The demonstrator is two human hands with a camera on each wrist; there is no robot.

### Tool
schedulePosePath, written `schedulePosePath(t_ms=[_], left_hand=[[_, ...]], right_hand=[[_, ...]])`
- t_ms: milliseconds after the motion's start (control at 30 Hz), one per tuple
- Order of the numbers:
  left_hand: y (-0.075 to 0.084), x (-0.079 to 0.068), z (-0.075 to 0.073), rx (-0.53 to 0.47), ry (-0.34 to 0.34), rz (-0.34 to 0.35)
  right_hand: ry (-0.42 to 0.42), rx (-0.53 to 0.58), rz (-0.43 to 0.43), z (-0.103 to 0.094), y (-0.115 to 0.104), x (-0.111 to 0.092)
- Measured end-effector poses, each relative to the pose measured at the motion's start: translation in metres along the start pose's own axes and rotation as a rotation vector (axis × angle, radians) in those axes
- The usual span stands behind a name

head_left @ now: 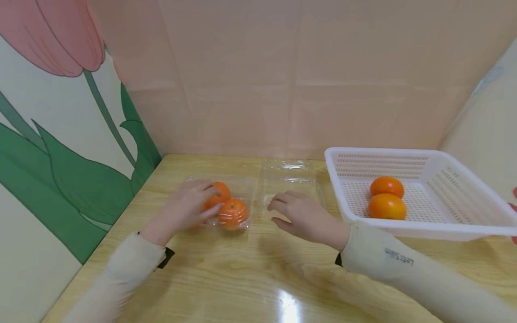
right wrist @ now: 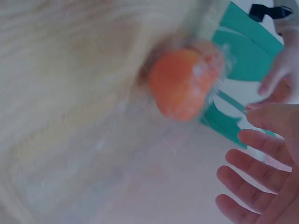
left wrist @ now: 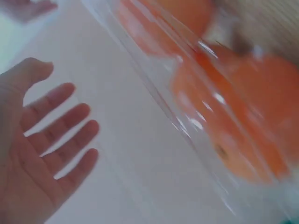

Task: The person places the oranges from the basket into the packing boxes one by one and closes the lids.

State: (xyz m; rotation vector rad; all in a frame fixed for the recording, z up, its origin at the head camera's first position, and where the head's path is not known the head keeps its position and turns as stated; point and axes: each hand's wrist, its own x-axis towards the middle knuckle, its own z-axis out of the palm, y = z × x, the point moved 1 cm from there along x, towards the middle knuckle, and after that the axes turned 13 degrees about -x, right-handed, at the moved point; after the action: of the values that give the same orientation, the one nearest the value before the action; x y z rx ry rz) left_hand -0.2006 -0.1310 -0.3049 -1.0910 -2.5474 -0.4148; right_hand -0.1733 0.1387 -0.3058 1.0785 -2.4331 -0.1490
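Note:
A clear plastic clamshell box (head_left: 242,190) lies on the table with several oranges (head_left: 233,212) in its left half. Its lid (head_left: 292,181) is spread out to the right. My left hand (head_left: 190,204) hovers over the fruit side, fingers apart and gripping nothing. In the left wrist view that hand (left wrist: 51,149) is spread beside the clear wall, behind which the oranges (left wrist: 233,112) show. Over the near part of the lid is my right hand (head_left: 300,215), its fingers loosely bent and holding nothing. The right wrist view shows its fingers (right wrist: 252,186) extended.
To the right stands a white plastic basket (head_left: 339,188) with two orange fruits (head_left: 387,206) inside. A peach-coloured backdrop (head_left: 242,89) rises behind the wooden table (head_left: 226,278), and a tulip-patterned panel (head_left: 72,179) borders it on the left.

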Motion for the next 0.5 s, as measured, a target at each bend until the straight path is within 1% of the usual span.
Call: schedulePosePath(t_ms=[67,133,200,300,367,500], left_hand=[[0.011,0.010,0.004,-0.022,-0.056,0.000],[0.021,0.019,0.009,-0.027,-0.105,0.018],[0.030,0.027,0.015,-0.020,-0.141,0.047],[0.040,0.037,0.027,0.004,-0.176,0.090],[0.045,0.043,0.034,0.013,-0.207,0.094],[0.054,0.051,0.049,0.031,-0.295,0.065]], right_hand=[[0.005,0.002,0.026,-0.009,0.008,-0.004],[0.019,0.002,0.058,-0.019,0.017,-0.008],[0.042,-0.005,0.086,-0.029,0.028,-0.013],[0.065,-0.023,0.132,-0.043,0.044,-0.018],[0.078,-0.029,0.162,-0.052,0.056,-0.022],[0.100,-0.053,0.229,-0.067,0.083,-0.030]])
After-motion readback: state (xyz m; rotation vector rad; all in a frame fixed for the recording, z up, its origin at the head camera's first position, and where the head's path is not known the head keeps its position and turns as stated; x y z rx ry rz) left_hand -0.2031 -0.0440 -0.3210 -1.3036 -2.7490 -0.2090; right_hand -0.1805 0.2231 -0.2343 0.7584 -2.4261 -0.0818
